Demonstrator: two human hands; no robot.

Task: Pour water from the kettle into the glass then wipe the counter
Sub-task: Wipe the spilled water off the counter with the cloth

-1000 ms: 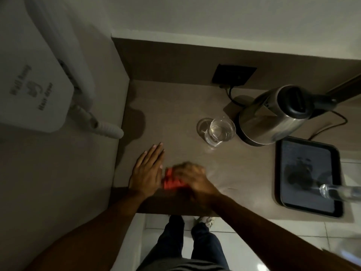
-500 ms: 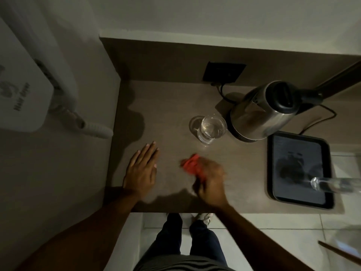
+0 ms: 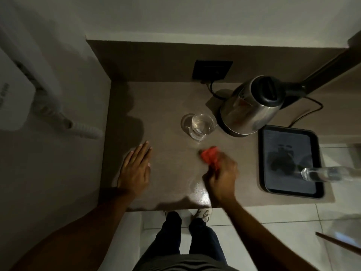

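Now the right hand is clenched around a red cloth, pressing it on the brown worktop just in front of the glass. Over on the left, the left hand lies flat and released, palm down, fingers together, holding nothing. That glass has water in it and stands just beside the steel kettle, which sits on its base with the lid closed. Further right, a black tray rests near the worktop's edge.
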